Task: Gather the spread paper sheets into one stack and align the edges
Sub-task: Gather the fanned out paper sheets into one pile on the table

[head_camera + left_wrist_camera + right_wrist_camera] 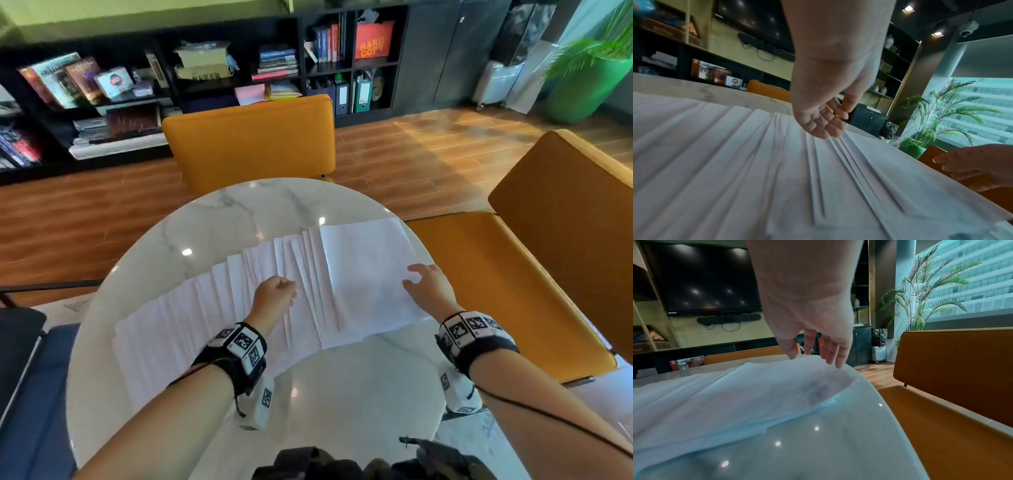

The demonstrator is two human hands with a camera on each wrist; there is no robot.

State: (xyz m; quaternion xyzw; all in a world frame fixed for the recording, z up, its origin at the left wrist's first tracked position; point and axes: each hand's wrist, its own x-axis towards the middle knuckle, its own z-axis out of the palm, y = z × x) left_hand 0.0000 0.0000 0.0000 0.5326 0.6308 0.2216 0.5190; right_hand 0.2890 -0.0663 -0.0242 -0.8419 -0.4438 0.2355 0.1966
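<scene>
Several white paper sheets (205,308) lie fanned out in an overlapping row across the round marble table (239,212). The top sheet (366,274) lies at the right end. My left hand (277,291) is over the middle of the fan; its loosely bent fingertips (824,133) touch the sheets (735,162) and hold nothing. My right hand (424,284) is at the top sheet's right edge, near the table rim. Its straight fingers (830,353) hang just above the slightly raised far corner of the paper (756,386).
One orange chair (253,140) stands behind the table, and another (513,291) is close on the right. A dark blue seat (34,394) is at the left. Bare marble (342,394) lies between the sheets and me. Bookshelves (205,68) line the far wall.
</scene>
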